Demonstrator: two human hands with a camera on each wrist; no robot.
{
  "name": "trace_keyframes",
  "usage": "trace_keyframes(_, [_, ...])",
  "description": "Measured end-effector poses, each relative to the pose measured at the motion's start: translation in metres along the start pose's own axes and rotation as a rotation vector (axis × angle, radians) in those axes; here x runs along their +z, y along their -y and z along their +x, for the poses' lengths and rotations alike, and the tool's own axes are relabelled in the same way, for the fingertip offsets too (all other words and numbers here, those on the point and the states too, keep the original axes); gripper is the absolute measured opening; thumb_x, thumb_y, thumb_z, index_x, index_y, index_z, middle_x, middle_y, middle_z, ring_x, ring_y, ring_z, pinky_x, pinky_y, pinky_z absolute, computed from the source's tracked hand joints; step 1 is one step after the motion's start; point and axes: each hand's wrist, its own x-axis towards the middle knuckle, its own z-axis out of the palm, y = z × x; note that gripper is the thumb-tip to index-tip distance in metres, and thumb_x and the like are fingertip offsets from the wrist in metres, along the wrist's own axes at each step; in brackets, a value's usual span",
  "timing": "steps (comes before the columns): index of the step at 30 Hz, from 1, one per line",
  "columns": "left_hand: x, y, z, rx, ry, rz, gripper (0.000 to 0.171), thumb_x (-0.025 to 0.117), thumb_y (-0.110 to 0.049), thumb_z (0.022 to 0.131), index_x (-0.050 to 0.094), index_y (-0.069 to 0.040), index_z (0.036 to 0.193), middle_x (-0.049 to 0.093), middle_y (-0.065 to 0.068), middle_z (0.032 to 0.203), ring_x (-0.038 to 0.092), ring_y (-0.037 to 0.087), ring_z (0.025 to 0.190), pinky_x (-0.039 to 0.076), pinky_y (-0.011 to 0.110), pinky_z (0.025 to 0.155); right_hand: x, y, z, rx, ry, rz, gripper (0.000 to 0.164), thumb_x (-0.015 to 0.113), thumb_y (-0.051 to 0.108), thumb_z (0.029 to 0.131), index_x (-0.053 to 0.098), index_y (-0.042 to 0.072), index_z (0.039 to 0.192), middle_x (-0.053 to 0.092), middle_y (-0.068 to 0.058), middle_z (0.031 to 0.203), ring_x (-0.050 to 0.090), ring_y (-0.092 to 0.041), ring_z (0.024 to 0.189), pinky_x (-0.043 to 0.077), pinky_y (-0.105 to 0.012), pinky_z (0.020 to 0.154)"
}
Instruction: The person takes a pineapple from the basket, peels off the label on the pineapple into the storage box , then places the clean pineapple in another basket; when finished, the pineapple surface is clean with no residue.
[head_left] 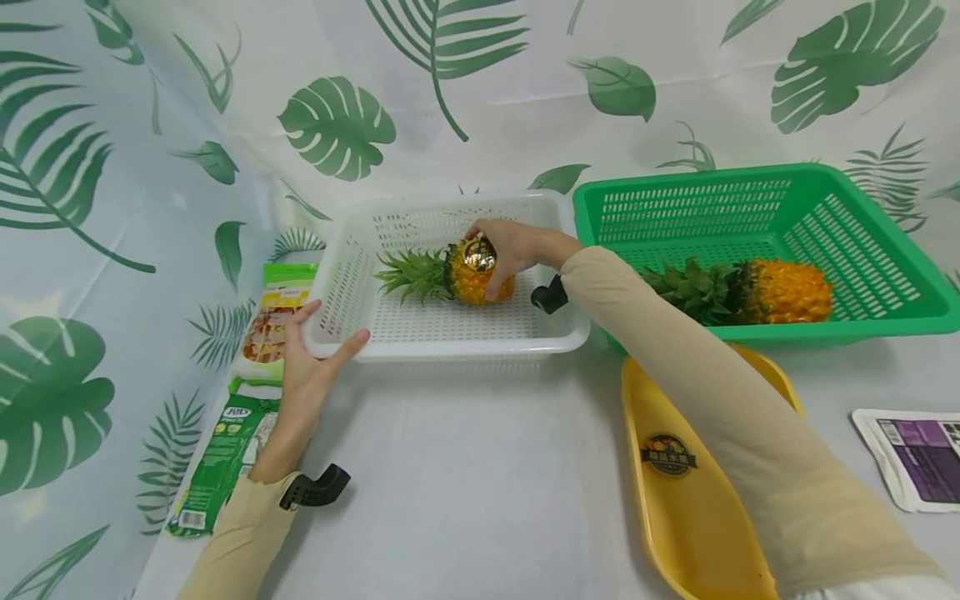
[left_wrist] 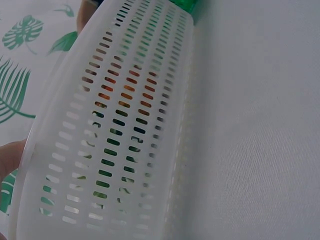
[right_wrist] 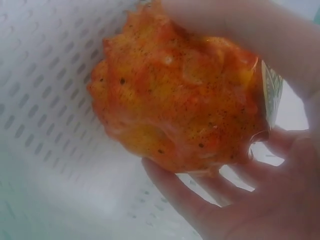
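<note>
In the head view, my right hand [head_left: 506, 250] grips a pineapple [head_left: 468, 287] by its rounded orange end, inside the white basket [head_left: 450, 347]. Its green leafy crown points left, and a shiny gold label shows on its upper side. The right wrist view shows my thumb and fingers spread around opposite sides of the bumpy orange fruit [right_wrist: 180, 100]. At the basket's front left corner, my left hand [head_left: 311, 367] touches the rim with thumb and fingers spread apart. Through the slotted wall [left_wrist: 112, 125] in the left wrist view, orange and green patches of the pineapple show.
Right of the white basket stands a green basket [head_left: 750, 171] with another pineapple [head_left: 787, 292] in it. A yellow tray [head_left: 652, 508] lies partly under my right forearm. Green packets [head_left: 225, 458] and a snack bag [head_left: 270, 333] lie at left, a purple-and-white packet [head_left: 922, 454] at right.
</note>
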Motion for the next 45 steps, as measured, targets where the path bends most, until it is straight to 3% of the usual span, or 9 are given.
trace_keyframes(9, [-0.001,-0.002,0.0,-0.015,0.005,0.005,0.089,0.081,-0.018,0.093,0.025,-0.012,0.161,0.035,0.015,0.159,0.042,0.029,0.139,0.033,0.044,0.113,0.001,0.003,-0.002,-0.064,-0.056,-0.064,0.094,0.094,0.01,0.074,0.04,-0.004,0.149,0.05,-0.023,0.146,0.05,-0.037,0.134,0.043,-0.046,0.115])
trace_keyframes(18, [-0.001,-0.001,-0.001,-0.014,-0.008,0.027,0.088,0.081,-0.019,0.093,0.025,-0.011,0.161,0.032,0.017,0.16,0.04,0.031,0.139,0.031,0.048,0.115,-0.014,0.02,-0.025,-0.174,-0.206,-0.034,0.092,0.094,0.01,0.073,0.041,-0.002,0.147,0.042,-0.024,0.144,0.046,-0.037,0.134,0.046,-0.048,0.111])
trace_keyframes(28, [-0.001,-0.002,-0.003,-0.014,-0.004,0.049,0.089,0.081,-0.024,0.093,0.026,-0.01,0.162,0.025,0.017,0.165,0.032,0.032,0.146,0.025,0.053,0.121,-0.021,0.059,-0.093,-0.334,-0.334,-0.063,0.094,0.095,0.015,0.073,0.042,0.0,0.149,0.044,-0.02,0.143,0.046,-0.031,0.129,0.051,-0.046,0.104])
trace_keyframes(35, [-0.002,-0.003,-0.005,-0.03,0.007,0.087,0.09,0.079,-0.026,0.094,0.023,-0.009,0.162,0.018,0.016,0.17,0.018,0.033,0.157,0.019,0.059,0.124,-0.002,0.076,-0.15,-0.448,-0.367,-0.084,0.092,0.096,0.013,0.07,0.046,0.002,0.146,0.049,-0.015,0.138,0.051,-0.028,0.124,0.054,-0.047,0.1])
trace_keyframes(41, [-0.001,-0.003,-0.006,-0.012,-0.005,0.025,0.079,0.071,-0.006,0.098,0.023,-0.004,0.161,0.03,0.018,0.163,0.035,0.033,0.147,0.032,0.049,0.118,0.023,0.07,-0.184,-0.46,-0.353,-0.048,0.092,0.097,0.01,0.068,0.048,0.006,0.145,0.049,-0.011,0.139,0.051,-0.024,0.122,0.056,-0.044,0.096])
trace_keyframes(45, [0.001,-0.003,-0.006,-0.014,-0.01,-0.003,0.081,0.075,-0.01,0.097,0.025,-0.009,0.161,0.037,0.017,0.159,0.044,0.031,0.139,0.037,0.041,0.111,0.038,0.063,-0.2,-0.461,-0.337,-0.018,0.09,0.097,0.011,0.068,0.049,0.007,0.145,0.05,-0.008,0.138,0.052,-0.021,0.121,0.057,-0.039,0.093])
